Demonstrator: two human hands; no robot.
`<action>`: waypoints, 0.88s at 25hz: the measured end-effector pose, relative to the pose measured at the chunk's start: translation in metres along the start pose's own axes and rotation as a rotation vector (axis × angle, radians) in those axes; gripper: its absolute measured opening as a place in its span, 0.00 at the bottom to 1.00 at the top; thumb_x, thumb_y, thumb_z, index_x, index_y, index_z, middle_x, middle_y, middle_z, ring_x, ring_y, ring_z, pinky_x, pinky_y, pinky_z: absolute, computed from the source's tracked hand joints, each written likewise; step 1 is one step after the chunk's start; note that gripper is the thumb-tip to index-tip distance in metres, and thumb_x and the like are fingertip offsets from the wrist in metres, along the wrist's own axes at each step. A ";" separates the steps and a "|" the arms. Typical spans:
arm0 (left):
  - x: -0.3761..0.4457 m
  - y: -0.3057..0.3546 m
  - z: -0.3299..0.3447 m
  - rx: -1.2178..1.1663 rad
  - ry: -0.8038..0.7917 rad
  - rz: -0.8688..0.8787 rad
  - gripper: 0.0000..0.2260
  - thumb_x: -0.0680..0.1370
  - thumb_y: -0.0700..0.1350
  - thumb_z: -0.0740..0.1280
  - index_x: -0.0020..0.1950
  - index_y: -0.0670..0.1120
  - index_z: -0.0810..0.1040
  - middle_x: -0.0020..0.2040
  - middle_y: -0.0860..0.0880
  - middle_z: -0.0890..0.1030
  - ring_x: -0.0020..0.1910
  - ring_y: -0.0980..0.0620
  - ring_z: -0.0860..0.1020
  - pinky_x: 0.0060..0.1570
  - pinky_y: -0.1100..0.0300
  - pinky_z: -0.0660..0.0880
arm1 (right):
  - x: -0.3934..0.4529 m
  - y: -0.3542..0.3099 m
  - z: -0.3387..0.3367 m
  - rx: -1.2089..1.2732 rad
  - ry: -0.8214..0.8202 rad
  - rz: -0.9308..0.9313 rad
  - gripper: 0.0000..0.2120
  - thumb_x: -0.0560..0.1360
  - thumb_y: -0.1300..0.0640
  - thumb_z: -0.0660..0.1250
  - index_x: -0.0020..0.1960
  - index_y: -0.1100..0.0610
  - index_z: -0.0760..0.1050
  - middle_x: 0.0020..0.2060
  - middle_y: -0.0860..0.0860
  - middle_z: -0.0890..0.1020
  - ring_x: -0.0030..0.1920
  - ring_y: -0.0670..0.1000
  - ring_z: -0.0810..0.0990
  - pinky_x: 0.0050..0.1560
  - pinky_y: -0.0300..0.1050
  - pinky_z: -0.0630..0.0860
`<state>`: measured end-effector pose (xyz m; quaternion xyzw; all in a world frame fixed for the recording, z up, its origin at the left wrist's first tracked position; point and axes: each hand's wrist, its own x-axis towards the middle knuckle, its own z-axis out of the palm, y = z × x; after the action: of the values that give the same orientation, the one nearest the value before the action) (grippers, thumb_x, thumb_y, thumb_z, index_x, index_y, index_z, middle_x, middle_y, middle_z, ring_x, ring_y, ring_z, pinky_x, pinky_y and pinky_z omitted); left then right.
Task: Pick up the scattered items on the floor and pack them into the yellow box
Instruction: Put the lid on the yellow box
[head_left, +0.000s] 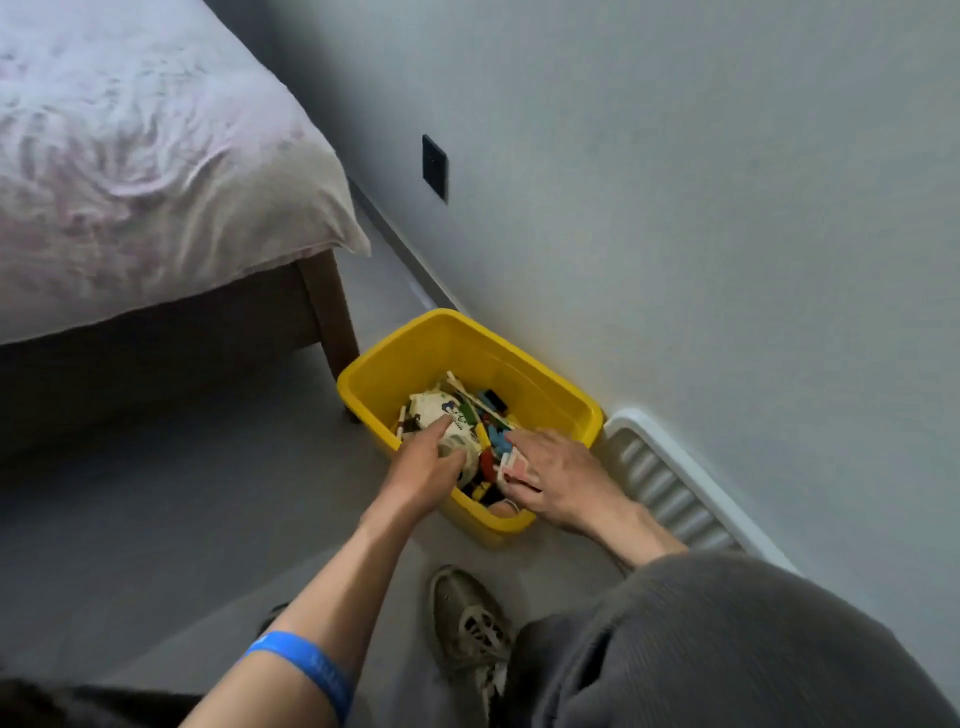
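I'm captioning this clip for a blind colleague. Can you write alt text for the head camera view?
Seen from above, a person's left hand and right hand reach into a yellow box of mixed toys on a grey floor, the left holding a white item. The box stands against a wall, between a bed and a white ribbed lid.

Yellow box (415, 358) against wall, holding jumbled toys (467, 415)

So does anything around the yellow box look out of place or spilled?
Nothing spilled. The white ridged lid lies off the yellow box, against the wall. Both hands, left and right, are in the box.
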<state>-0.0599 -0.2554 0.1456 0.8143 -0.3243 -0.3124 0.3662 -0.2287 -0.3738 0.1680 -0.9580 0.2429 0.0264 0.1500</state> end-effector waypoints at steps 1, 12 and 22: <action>0.000 0.011 0.006 0.015 0.000 0.047 0.29 0.75 0.52 0.64 0.76 0.54 0.63 0.72 0.50 0.71 0.66 0.54 0.71 0.63 0.59 0.67 | -0.005 0.011 -0.008 -0.015 0.024 0.052 0.33 0.76 0.39 0.62 0.76 0.49 0.58 0.75 0.49 0.64 0.75 0.55 0.61 0.73 0.55 0.60; 0.028 0.041 0.063 0.161 -0.069 0.136 0.27 0.78 0.52 0.64 0.76 0.55 0.61 0.76 0.52 0.65 0.73 0.51 0.64 0.68 0.53 0.64 | -0.036 0.091 -0.009 -0.299 0.260 0.540 0.13 0.74 0.59 0.63 0.58 0.57 0.72 0.53 0.58 0.75 0.52 0.59 0.74 0.52 0.52 0.71; 0.037 0.004 0.000 0.531 -0.168 -0.041 0.26 0.71 0.41 0.62 0.70 0.50 0.72 0.69 0.45 0.74 0.66 0.44 0.73 0.58 0.54 0.74 | -0.019 0.081 -0.088 -0.073 0.100 0.526 0.10 0.70 0.54 0.66 0.50 0.55 0.75 0.51 0.56 0.81 0.52 0.60 0.80 0.42 0.45 0.71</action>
<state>-0.0390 -0.2859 0.1389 0.8593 -0.4078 -0.2902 0.1052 -0.2859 -0.4591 0.2319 -0.8668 0.4896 0.0260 0.0911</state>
